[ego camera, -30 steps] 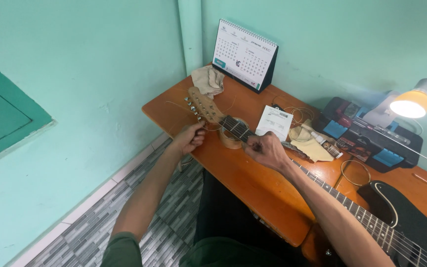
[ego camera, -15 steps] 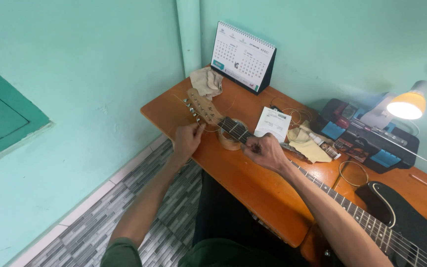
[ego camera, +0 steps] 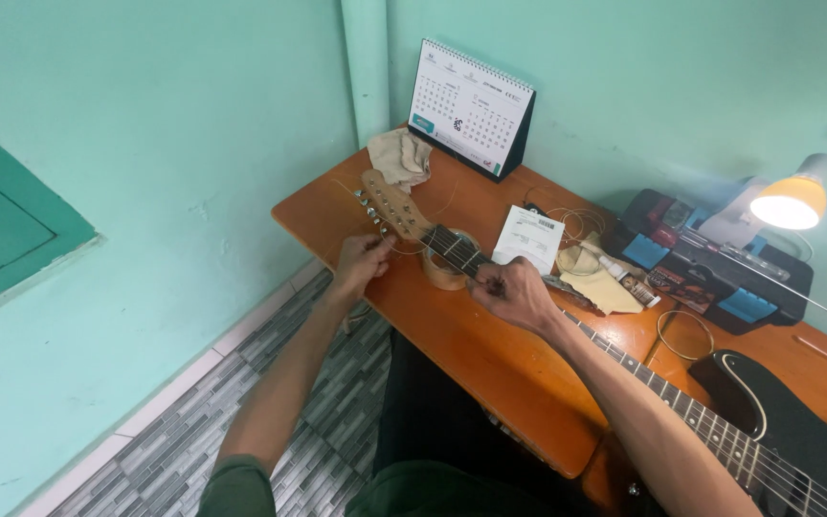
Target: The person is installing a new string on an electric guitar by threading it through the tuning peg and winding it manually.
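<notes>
The electric guitar [ego camera: 777, 431] lies across the orange desk [ego camera: 490, 354], its headstock [ego camera: 390, 206] toward the corner; the left hand [ego camera: 361, 263] pinches a tuning peg just below the headstock, and the right hand [ego camera: 514, 292] is closed on the neck beside it. Over-tightening could snap a string, and a nudge might shift the tape roll [ego camera: 447, 273] propping the neck. Beyond the headstock a cloth [ego camera: 399, 158] and desk calendar [ego camera: 471, 105] crowd the corner.

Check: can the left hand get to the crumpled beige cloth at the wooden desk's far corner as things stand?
Probably yes. The left hand sits by the guitar headstock, and the crumpled beige cloth lies just beyond it with nothing between.
</notes>
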